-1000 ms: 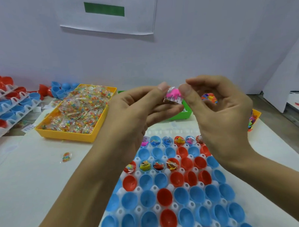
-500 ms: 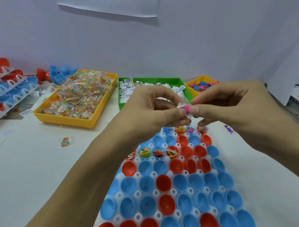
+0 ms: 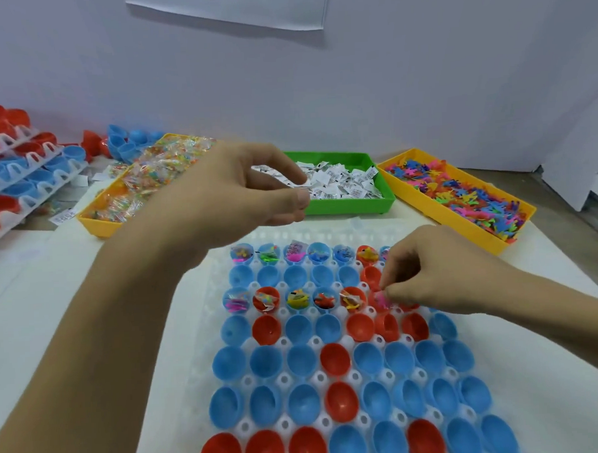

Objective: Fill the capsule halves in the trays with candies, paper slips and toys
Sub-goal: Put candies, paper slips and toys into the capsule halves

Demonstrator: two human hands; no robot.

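Your right hand pinched the small pink toy mid-frame over a red plastic capsule half; left hand hovered, fingers curled, apparently empty. You needed to seat it fully.

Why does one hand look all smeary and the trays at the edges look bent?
In the head view, the left hand looks smeared with motion blur, above the green tray of paper slips; the right hand, pinching a pink toy at the capsule tray, is a bit sharper. The wide-angle lens bends the edges, so the yellow tray seems slanted. Lighting is soft and even, with faint shadows.
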